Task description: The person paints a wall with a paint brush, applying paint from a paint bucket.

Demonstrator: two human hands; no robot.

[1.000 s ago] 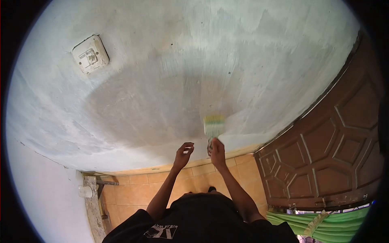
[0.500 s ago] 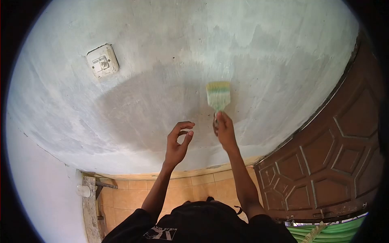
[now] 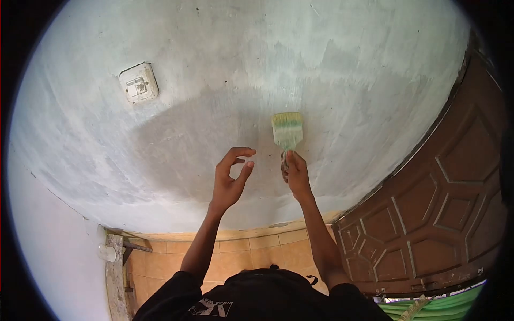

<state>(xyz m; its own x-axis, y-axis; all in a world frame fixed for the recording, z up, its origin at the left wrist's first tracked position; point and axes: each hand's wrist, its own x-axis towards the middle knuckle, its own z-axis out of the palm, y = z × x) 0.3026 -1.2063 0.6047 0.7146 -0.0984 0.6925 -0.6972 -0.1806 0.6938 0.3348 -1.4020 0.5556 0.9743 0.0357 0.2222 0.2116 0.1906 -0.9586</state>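
Observation:
My right hand (image 3: 297, 174) grips the handle of a wide paintbrush (image 3: 287, 131), its bristles pointing up along the wall (image 3: 348, 115). Green and whitish paint coats the brush, and the bristle tips look yellowish. To the left, my left hand (image 3: 230, 179) is raised in front of the wall with fingers curved and a gap between thumb and fingertips; nothing is in it. Pale bluish-white streaks cover much of the wall, with darker grey patches around the brush.
A white wall switch (image 3: 138, 83) is fixed at the upper left. On the right stands a brown panelled door (image 3: 417, 214), with green cloth (image 3: 444, 306) below it. At lower left, a clear cup (image 3: 107, 253) rests on a wooden bench (image 3: 115, 283). Orange tiles (image 3: 235, 254) cover the floor.
My left hand has risen a little and shifted slightly left. The brush in my right hand sits slightly lower in view and looks less blurred. The view has shifted a little.

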